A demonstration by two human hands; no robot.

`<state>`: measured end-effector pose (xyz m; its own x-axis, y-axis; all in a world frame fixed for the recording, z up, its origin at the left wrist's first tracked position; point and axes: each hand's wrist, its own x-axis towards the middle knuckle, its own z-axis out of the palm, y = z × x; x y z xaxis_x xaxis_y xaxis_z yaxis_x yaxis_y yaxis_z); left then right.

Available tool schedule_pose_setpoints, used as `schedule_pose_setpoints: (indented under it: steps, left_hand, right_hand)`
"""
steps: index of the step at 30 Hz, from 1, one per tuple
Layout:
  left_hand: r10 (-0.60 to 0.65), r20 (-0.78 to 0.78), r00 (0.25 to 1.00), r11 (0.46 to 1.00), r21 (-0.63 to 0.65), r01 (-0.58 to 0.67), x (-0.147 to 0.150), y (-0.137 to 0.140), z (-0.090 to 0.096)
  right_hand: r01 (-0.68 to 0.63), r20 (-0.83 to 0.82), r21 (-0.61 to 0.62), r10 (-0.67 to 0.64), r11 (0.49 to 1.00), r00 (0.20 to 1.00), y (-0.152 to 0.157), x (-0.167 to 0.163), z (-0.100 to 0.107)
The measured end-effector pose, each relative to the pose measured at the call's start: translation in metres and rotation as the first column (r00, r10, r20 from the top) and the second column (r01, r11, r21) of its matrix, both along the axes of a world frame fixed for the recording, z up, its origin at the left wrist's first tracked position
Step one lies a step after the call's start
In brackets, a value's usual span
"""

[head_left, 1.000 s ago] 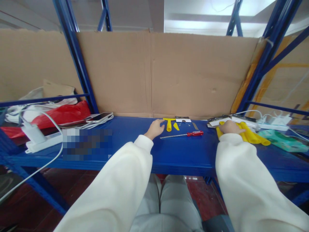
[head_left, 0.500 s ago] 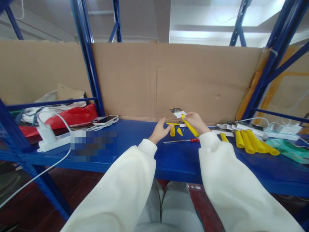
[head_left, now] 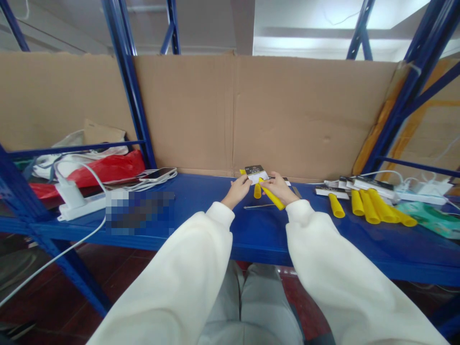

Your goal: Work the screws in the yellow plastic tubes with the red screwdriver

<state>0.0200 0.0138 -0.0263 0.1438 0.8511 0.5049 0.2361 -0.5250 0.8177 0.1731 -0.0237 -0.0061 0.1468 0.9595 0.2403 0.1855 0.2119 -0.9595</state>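
Note:
In front of me is a tool with a yellow tapered handle (head_left: 273, 197) and a flat black-and-white head, perhaps a card sleeve (head_left: 256, 174). My right hand (head_left: 281, 188) is closed around the upper part of that handle. At the head's left edge, the fingers of my left hand (head_left: 237, 189) pinch it. Another yellow handle (head_left: 257, 191) lies on the blue shelf just behind. The metal shaft of a screwdriver (head_left: 254, 207) shows below my hands; its red grip is hidden by the held handle and my right hand.
Several similar yellow-handled tools (head_left: 370, 206) lie together at the right, by a green packet (head_left: 427, 218) and a white power strip (head_left: 420, 197). A phone (head_left: 158, 174), cables, another power strip (head_left: 84, 206) and a red bag (head_left: 108, 171) are at the left. Cardboard (head_left: 287, 115) walls the back.
My right hand has brought the yellow-handled tool left and slightly lower. My left hand, open before, has moved to its head and closed on the edge.

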Motion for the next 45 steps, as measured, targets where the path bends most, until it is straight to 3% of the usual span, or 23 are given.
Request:
schedule_pose_setpoints:
  steps: [8,13,18,21,28,31,34,39,45]
  left_hand:
    - [-0.150,0.123,0.981,0.982,-0.097,0.163,0.002,0.005,-0.006]
    - [-0.147,0.266,0.953,0.978,-0.103,0.180,0.002,0.001,0.001]
    - [-0.155,0.400,0.903,0.966,-0.132,0.224,0.003,-0.011,0.010]
    - [-0.093,0.479,0.873,0.967,-0.164,0.193,0.003,-0.014,0.013]
    - [0.038,0.668,0.744,0.960,-0.232,0.159,-0.006,-0.005,0.016]
    - [0.165,0.656,0.737,0.938,-0.335,0.087,-0.013,-0.005,0.018]
    - [0.318,0.657,0.683,0.910,-0.414,-0.025,-0.018,-0.004,0.020]
    - [0.463,0.625,0.628,0.867,-0.465,-0.176,-0.020,-0.002,0.022]
    - [0.405,0.597,0.693,0.855,-0.516,-0.055,-0.011,-0.007,0.019]
  right_hand:
    - [-0.185,-0.072,0.050,0.188,0.981,0.979,0.005,0.002,-0.003]
    - [-0.150,-0.223,-0.041,0.137,0.988,0.965,0.001,0.001,0.004]
    - [-0.132,-0.245,-0.064,0.113,0.989,0.963,-0.001,0.003,0.009]
    - [-0.110,-0.210,-0.059,0.096,0.992,0.973,-0.001,0.006,0.009]
    - [-0.199,-0.181,0.023,0.200,0.980,0.963,-0.002,0.011,0.011]
    - [-0.245,-0.190,0.052,0.250,0.968,0.949,-0.004,0.013,0.014]
    - [-0.260,-0.221,0.076,0.271,0.963,0.937,-0.005,0.016,0.017]
    - [-0.078,-0.335,0.074,0.099,0.994,0.937,0.001,0.029,0.021]
    - [0.214,-0.386,0.034,-0.185,0.976,0.904,0.020,0.060,0.015]
